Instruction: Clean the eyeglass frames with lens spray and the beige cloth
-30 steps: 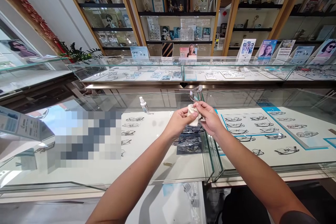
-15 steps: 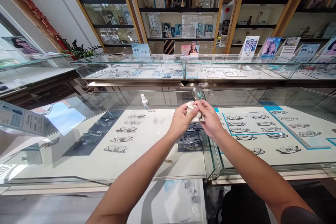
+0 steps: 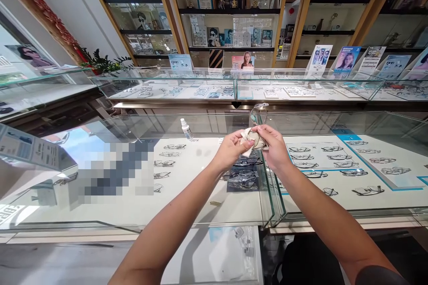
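Left hand [image 3: 230, 149]: bare, raised over the table [image 3: 190, 169]; grip closed on the near-left side of a pale cloth, thumb pressed along it.

Right hand [image 3: 274, 146]: bare, just beside the left; grip closed on the right side of the same cloth, fingertips meeting near its upper edge. Exact finger placement partly hidden.

Pale cloth [image 3: 248, 137]: one, bunched, between both hands.

Spectacles [image 3: 259, 115]: one pair, thin-rimmed, held in the air above the table; one round lens stands clear above the fingers, the remainder covered by cloth and hands.

Bottle [image 3: 186, 129]: one, white, capped, labelled; upright on the glass top, left of the hands and well apart from them.

Gold-coloured piece [image 3: 215, 203]: one, small, slim, beside the left forearm; whether on the glass or under it cannot be told.

Dark pad [image 3: 243, 183]: one, below the hands, bearing several frames, some apparently in clear wrapping.

Left-hand row of frames [image 3: 167, 154]: laid out on white; area beside it pixelated.

Blue-edged panel [image 3: 374, 167]: right part of the table, with further frames.

Rear display case [image 3: 187, 93]: glass, stocked with eyewear; striped card [image 3: 216, 61] and pink card [image 3: 243, 62] upright on top.
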`<state>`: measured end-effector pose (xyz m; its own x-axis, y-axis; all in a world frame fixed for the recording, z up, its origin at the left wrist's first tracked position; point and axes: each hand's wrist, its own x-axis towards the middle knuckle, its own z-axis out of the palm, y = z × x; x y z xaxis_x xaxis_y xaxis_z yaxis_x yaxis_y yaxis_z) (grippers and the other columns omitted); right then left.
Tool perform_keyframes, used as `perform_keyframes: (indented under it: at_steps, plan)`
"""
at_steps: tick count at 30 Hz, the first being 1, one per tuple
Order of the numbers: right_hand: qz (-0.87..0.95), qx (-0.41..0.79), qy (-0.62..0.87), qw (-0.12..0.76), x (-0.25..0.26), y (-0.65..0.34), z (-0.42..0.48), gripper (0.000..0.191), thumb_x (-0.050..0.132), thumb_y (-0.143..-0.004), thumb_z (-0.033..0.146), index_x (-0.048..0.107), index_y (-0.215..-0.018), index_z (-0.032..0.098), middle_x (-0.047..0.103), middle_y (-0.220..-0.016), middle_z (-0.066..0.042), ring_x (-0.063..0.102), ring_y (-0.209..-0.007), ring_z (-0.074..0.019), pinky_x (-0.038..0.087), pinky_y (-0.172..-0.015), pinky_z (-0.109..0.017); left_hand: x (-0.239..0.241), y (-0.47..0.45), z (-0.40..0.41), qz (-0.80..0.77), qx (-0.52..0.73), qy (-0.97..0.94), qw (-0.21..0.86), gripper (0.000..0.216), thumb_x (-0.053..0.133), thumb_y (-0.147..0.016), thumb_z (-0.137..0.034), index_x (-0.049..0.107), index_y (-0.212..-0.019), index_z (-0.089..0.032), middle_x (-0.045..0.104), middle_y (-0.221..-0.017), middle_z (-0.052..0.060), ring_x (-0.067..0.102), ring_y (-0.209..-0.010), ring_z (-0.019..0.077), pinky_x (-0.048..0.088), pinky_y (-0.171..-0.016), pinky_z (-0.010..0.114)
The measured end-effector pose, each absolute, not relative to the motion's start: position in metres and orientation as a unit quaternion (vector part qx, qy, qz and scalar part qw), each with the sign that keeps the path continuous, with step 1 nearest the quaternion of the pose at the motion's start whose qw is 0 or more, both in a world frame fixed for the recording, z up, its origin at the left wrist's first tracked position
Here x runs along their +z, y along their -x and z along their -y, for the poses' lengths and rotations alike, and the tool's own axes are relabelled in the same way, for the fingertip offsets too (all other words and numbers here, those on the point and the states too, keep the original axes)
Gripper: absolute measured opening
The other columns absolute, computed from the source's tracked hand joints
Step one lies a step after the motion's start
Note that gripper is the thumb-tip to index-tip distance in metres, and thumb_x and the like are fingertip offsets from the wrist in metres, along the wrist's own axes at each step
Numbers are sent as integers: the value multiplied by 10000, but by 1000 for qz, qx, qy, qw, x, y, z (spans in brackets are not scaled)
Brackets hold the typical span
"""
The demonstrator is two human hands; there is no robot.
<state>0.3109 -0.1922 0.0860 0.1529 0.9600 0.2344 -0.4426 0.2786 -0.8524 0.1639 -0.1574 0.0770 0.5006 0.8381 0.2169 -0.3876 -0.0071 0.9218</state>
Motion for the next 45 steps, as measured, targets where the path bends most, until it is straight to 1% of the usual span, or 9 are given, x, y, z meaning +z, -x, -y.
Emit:
perform_keyframes:
  at_steps: [4,8,17,22,25,30,34,40,45]
  plan:
    - [411,506,307,693,82,-305,190,241,861,-794,495,833,-845,262,744,-860,-16,614,-762,-152,492,-715,-287,75,-166,159,-236,497,-522,652,514,1030,-630,-351,774,-1023,-141,757,-828,19,639,-714,110,483,-712,235]
    - [431,499,315,683,77,-298,190,277,855,-806,538,831,-878,272,757,-901,-28,644,-813,-174,509,-760,-312,75,-168,161,-241,533,-519,623,477,1002,-673,-429,781,-984,-143,707,-745,-4,554,-619,83,440,-621,222]
    - [443,479,329,682,80,-312,190,294,873,-792,539,829,-855,255,745,-840,-21,602,-742,-167,472,-696,-310,75,-160,152,-207,474,-564,644,521,915,-775,-553,797,-1051,-127,774,-870,65,673,-786,164,519,-783,292]
    - [443,487,329,677,75,-307,190,307,876,-796,561,842,-871,265,761,-852,-22,626,-750,-165,488,-704,-310,74,-159,153,-227,478,-574,625,517,999,-672,-461,732,-981,-142,709,-766,7,606,-657,114,469,-661,247]
    - [444,492,327,674,73,-300,191,312,880,-796,581,844,-899,288,774,-888,-21,663,-790,-179,528,-761,-331,75,-161,156,-231,515,-569,598,492,966,-706,-522,736,-918,-142,658,-707,-14,534,-609,93,429,-618,239]
    - [462,492,317,666,71,-301,190,279,890,-810,542,851,-922,290,807,-961,-28,704,-873,-203,550,-827,-349,75,-164,156,-234,526,-576,580,553,848,-813,-642,808,-1016,-129,670,-734,10,518,-644,112,417,-632,257]
    - [472,480,329,663,74,-308,188,313,886,-810,545,853,-923,255,803,-937,-32,678,-821,-185,535,-765,-317,70,-163,150,-238,512,-572,595,585,774,-853,-711,796,-970,-138,645,-706,2,484,-632,103,396,-629,254]
    - [419,479,300,711,93,-330,187,359,948,-722,553,821,-841,239,596,-666,40,480,-583,-93,447,-577,-238,63,-152,131,-292,471,-606,570,526,794,-838,-680,779,-969,-171,764,-907,56,649,-837,183,509,-823,320]
    - [425,450,295,728,102,-347,186,334,935,-733,545,805,-837,256,407,-594,67,360,-546,-101,396,-530,-248,70,-122,106,-379,579,-643,328,307,701,-952,-495,745,-998,-196,781,-1078,76,691,-1019,216,501,-908,336]
